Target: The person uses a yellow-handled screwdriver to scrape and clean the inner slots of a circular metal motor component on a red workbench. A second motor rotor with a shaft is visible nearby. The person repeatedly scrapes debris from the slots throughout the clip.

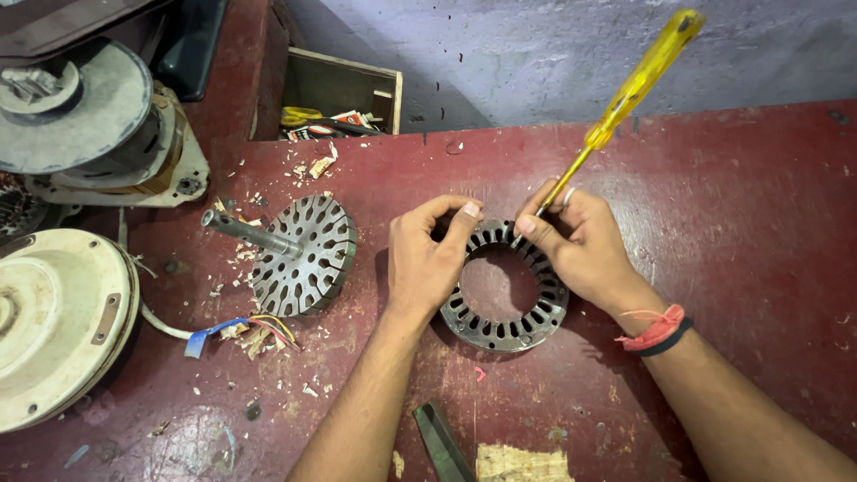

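A round slotted metal stator ring (513, 323) lies flat on the dark red table (741, 223). My left hand (428, 259) grips the ring's left rim, thumb and forefinger pinching its upper edge. My right hand (580, 245) holds a screwdriver (625, 98) with a clear yellow handle. The screwdriver is tilted up to the right, and its tip points down into the slots at the ring's top edge. A red thread and a dark band circle my right wrist.
A slotted rotor on a shaft (299, 254) lies left of the ring, with coloured wires (259, 330) and scraps beside it. Fan motor housings (54, 321) crowd the left edge. A wooden box (344, 89) sits behind. A dark flat tool (442, 442) and a wood block (522, 464) lie near me.
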